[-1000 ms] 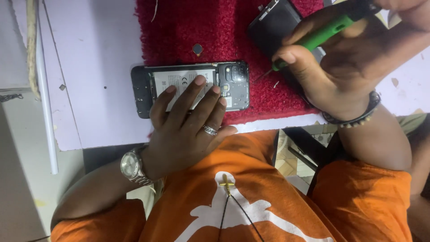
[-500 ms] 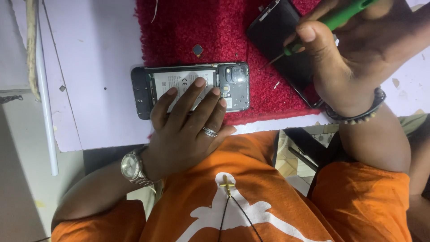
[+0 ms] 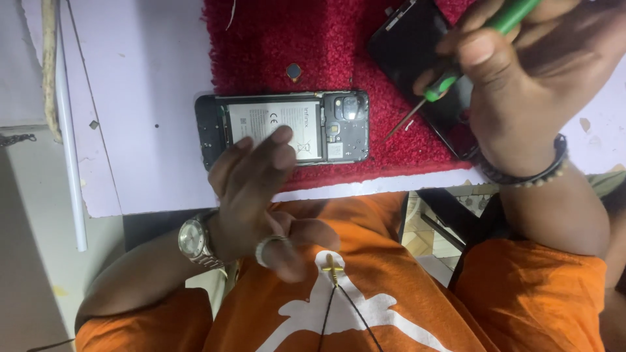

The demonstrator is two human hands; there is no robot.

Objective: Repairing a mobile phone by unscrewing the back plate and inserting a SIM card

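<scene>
The right hand hides the black cover's lower corner; the screwdriver runs off-frame.

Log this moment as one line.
left hand: over opened phone, empty | right hand: holds green screwdriver | surface: red mat

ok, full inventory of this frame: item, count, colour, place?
opened phone: 1, black with white battery, straddling mat edge
red mat: 1, red, on table
table: 1, pale lilac
back cover: 1, black, on mat under right hand
small dark part: 1, on mat above phone
screwdriver: 1, green handle, in right hand
left hand: ring, silver watch, raised just over phone
right hand: beaded bracelet, gripping screwdriver
</scene>
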